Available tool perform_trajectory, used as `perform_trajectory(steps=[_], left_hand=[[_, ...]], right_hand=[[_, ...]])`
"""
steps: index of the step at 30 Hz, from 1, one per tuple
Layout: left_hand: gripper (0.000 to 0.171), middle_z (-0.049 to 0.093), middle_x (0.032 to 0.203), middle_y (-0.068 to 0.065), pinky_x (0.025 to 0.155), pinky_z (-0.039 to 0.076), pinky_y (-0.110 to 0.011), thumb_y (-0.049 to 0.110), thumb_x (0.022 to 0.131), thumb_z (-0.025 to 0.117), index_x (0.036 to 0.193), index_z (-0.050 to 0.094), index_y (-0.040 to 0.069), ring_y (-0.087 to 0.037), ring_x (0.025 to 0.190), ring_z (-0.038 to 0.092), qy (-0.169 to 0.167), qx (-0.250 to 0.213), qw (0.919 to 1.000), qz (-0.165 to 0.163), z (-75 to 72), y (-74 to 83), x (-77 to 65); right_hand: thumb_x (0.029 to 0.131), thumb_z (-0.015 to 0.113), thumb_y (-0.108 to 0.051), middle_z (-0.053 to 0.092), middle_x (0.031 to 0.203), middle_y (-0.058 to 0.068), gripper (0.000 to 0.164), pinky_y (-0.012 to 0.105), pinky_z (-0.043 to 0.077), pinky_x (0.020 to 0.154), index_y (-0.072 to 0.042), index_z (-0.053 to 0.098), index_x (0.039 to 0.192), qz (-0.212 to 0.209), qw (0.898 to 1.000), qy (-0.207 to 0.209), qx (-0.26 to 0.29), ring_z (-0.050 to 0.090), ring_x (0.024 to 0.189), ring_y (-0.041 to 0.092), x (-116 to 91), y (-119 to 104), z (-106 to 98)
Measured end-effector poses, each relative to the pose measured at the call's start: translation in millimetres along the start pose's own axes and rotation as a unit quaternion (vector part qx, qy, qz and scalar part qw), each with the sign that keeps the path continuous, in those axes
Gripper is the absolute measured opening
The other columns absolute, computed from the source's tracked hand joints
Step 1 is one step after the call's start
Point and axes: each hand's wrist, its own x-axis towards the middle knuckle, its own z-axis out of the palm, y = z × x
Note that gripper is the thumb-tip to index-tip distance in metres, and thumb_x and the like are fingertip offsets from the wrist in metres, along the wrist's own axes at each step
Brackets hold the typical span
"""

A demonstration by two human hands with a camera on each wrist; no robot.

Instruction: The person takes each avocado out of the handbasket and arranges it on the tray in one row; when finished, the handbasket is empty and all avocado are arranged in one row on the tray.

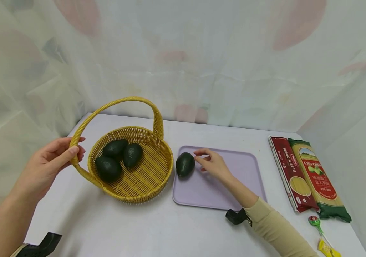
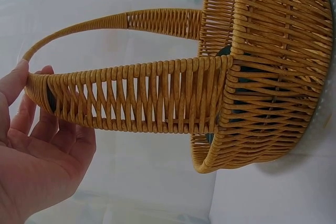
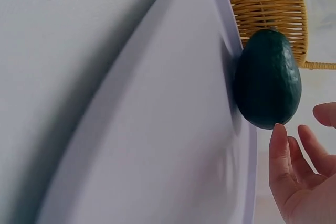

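Note:
My left hand (image 1: pixel 49 162) pinches the arched handle (image 1: pixel 75 137) of a yellow wicker basket (image 1: pixel 167 171) between thumb and fingers. Inside the basket lie several dark green avocados, among them one avocado (image 1: pixel 133 155) nearest the middle. The left wrist view shows the handle (image 2: pixel 142 98) from the side, the thumb on its outer end. Another avocado (image 1: pixel 185 165) lies at the left end of a lilac tray (image 1: pixel 234 171). Just right of it is my right hand (image 1: pixel 213 165), fingers loosely bent. A fingertip touches or nearly touches this avocado (image 3: pixel 268 80); I cannot tell which.
Right of the tray lie a dark red spaghetti pack (image 1: pixel 293 175) and a green-ended pasta bag (image 1: pixel 318 178). Nearer the front are a lollipop (image 1: pixel 314 221) and a small yellow packet (image 1: pixel 329 248). A curtain (image 1: pixel 183 71) hangs behind the white table (image 1: pixel 157 228).

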Motion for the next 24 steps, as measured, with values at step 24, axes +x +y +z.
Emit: perform_trajectory(steps=[24], left_hand=[[0.026, 0.067, 0.096, -0.005, 0.084, 0.049, -0.017, -0.012, 0.098, 0.044, 0.120, 0.057, -0.006, -0.016, 0.090, 0.060, -0.001, 0.006, 1.0000, 0.005, 0.5, -0.4, 0.0]], right_hand=[[0.094, 0.065, -0.020, 0.065, 0.120, 0.003, 0.027, 0.042, 0.057, 0.073, -0.007, 0.067, 0.117, -0.050, 0.995, -0.079, -0.044, 0.063, 0.097, 0.024, 5, -38, -5]])
